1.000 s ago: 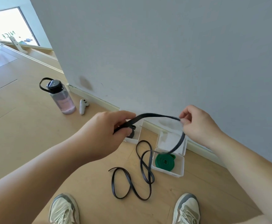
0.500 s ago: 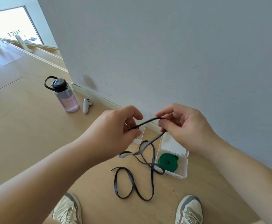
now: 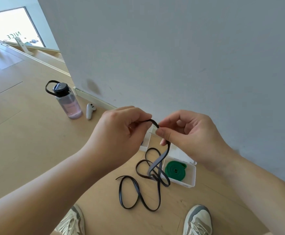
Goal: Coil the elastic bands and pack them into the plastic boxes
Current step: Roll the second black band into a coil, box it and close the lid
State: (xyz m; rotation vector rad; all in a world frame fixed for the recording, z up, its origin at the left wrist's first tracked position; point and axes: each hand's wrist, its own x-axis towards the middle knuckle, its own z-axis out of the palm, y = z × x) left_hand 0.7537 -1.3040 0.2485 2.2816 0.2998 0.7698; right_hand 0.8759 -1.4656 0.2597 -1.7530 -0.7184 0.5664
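**Black elastic band, held between two hands over the floor**

Item 1. Left hand: fingers curled, thumb and fingertips pinching one end of the black elastic band. What lies inside the palm is hidden.

Item 2. Right hand: thumb and forefinger pinch the band just beside the left fingertips. The other fingers are loosely curled and hold nothing.

Item 3. Band, course: a short arch runs left to right between the two pinches. From the right thumb it hangs down, long axis near vertical, to the wooden floor. There it lies in loose crossing loops ahead of the two shoes.

Item 4. Change: a second ago the hands were well apart with a long arch between them. Now they nearly touch and the arch is short.

Item 5. Open plastic box: on the floor by the wall, holding a coiled green band. The black loops overlap its near-left edge. A second box shows partly behind the left hand.

Item 6. Far left, by the skirting: water bottle, upright, and a white controller just beside it.
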